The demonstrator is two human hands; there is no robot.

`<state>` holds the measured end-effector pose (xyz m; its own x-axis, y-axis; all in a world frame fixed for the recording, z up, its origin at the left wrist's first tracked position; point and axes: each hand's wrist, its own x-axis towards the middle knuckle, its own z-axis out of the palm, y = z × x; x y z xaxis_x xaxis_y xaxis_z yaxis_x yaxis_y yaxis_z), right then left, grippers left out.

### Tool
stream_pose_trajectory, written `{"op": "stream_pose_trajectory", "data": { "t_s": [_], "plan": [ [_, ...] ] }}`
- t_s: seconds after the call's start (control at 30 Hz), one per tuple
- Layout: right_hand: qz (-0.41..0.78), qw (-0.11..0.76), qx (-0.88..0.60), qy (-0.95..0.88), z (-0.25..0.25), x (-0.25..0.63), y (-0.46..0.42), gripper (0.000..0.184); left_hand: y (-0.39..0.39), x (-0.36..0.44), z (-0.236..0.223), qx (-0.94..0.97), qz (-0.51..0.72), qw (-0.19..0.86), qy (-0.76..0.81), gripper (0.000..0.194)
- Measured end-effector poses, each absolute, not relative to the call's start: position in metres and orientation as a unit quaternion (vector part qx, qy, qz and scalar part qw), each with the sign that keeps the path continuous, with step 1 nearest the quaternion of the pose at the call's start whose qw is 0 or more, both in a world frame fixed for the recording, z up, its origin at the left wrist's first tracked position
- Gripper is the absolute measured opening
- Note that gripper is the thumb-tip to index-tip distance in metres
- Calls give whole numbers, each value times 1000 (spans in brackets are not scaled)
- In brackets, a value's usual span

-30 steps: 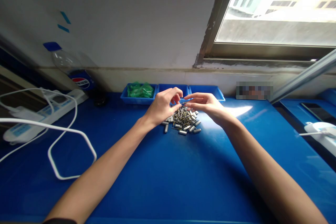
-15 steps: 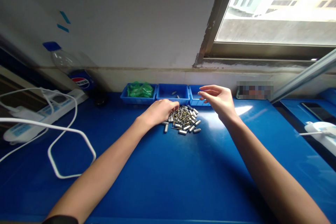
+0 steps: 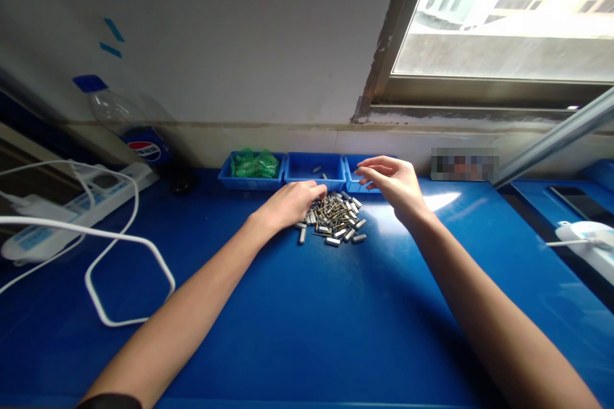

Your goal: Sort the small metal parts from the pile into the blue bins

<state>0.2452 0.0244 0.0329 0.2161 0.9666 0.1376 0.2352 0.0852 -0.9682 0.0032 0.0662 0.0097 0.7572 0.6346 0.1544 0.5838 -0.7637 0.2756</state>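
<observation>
Saw a heap of small metal pieces on the blue worktop, right at the fingers of the left hand and partly hidden beneath them. Found that hand knuckles up at the heap's left edge, with fingers curled down towards the pieces; could not tell whether clamped on one or apart, with the fingertips out of sight. Saw the same heap on the near left side of the right hand, apart from it. Found that second hand raised in front of the right blue bin, with fingers bent and tips close to the thumb; could not tell whether pinched together on anything.

Noted two kinds of pieces in the heap: stubby silvery blocks with flat, shiny sides, and slim pins, some dark and some brass-toned, crossing one another at all angles in the middle. Saw several blocks lying along the near edge, just beside the rest. Made out two small pieces inside the middle blue bin, beyond the heap, and crumpled green plastic in the left blue bin.
</observation>
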Motion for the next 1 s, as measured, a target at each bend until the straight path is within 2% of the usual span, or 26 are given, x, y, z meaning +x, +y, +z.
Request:
{"op": "stream_pose_trajectory", "data": {
  "t_s": [0.3, 0.47, 0.6, 0.9, 1.0],
  "plan": [
    [368, 519, -575, -514, 31, 243, 24, 25, 72, 1, 3, 919, 156, 182, 312, 33],
    [372, 509, -575, -522, 30, 242, 25, 24, 69, 0, 18, 915, 181, 219, 286, 31],
    [399, 468, -571, -543, 26, 243, 26, 24, 65, 1, 31, 892, 239, 251, 290, 29],
    [452, 418, -526, -588, 26, 239, 22, 29, 61, 7, 30, 876, 321, 238, 270, 37],
    [484, 412, -501, -587, 27, 237, 21, 35, 60, 7, 28, 884, 326, 199, 270, 51]
  ]
}}
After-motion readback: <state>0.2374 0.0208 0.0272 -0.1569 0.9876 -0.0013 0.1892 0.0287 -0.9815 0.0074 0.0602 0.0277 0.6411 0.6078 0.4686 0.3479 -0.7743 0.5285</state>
